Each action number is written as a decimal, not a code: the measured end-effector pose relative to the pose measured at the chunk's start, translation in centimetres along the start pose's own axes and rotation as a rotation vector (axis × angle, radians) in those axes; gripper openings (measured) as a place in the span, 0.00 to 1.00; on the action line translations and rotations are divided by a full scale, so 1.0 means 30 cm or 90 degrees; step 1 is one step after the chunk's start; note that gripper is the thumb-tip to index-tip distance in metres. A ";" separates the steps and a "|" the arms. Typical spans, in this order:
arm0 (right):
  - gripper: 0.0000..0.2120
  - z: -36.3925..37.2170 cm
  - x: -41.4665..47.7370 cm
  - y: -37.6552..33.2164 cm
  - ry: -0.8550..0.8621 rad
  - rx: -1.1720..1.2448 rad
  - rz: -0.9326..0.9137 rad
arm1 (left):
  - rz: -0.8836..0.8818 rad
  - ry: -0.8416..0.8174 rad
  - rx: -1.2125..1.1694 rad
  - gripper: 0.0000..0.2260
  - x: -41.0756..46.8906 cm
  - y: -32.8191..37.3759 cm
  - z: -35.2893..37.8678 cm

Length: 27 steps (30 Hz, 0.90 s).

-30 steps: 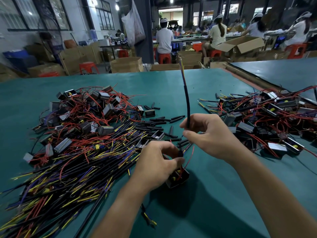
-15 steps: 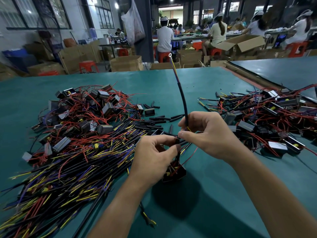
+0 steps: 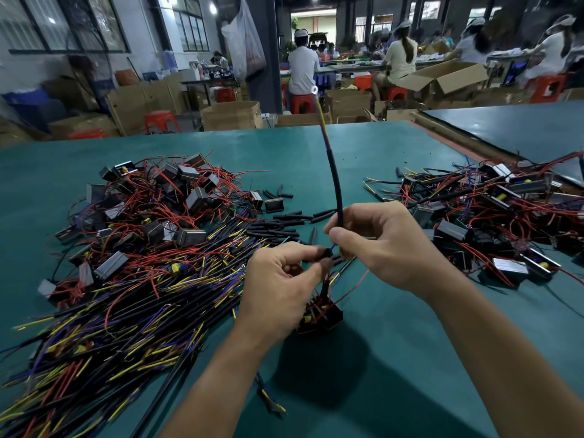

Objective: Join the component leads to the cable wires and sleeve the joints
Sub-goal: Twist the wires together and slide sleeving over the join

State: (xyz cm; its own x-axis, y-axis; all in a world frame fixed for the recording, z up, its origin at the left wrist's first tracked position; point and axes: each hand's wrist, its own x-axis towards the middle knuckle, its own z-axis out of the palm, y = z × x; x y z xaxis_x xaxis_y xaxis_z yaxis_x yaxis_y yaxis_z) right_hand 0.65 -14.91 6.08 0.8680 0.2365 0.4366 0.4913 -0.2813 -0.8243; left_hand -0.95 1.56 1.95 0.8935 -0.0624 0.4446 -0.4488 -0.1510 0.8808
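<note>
Right hand (image 3: 385, 245): pinches the cable (image 3: 337, 184) near its lower end, holding it upright.
Left hand (image 3: 284, 279): pinches a black sleeve (image 3: 325, 252) just below the cable.
Component (image 3: 319, 314): hangs under the cable.
Progress: sleeving is probably under way, though fingers hide the joint.
Remaining: a heap of unjoined parts (image 3: 142, 279) lies left of the cable.

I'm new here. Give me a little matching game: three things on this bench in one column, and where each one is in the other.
1 black cable
2 component
3 loose sleeves

A lying loose on the green mat
B just below the left hand
C rising upright from the right hand

Pairs: 1-C, 2-B, 3-A
</note>
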 end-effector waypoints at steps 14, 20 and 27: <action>0.04 0.027 -0.008 -0.027 -0.027 0.048 0.031 | -0.009 -0.015 -0.075 0.06 0.004 0.044 0.003; 0.09 0.008 0.010 -0.005 -0.079 0.112 0.180 | -0.115 0.086 -0.154 0.09 0.013 0.042 -0.009; 0.03 0.044 -0.021 0.020 -0.269 -0.154 0.104 | -0.113 0.124 -0.123 0.06 0.020 0.027 -0.019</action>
State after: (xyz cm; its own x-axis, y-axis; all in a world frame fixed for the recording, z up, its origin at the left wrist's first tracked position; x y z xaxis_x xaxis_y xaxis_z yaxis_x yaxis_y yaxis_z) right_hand 0.30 -14.01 4.84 0.8546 0.5125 0.0840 0.3976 -0.5417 -0.7406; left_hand -0.80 1.97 3.03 0.9473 0.1409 0.2876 -0.2967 0.0480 0.9538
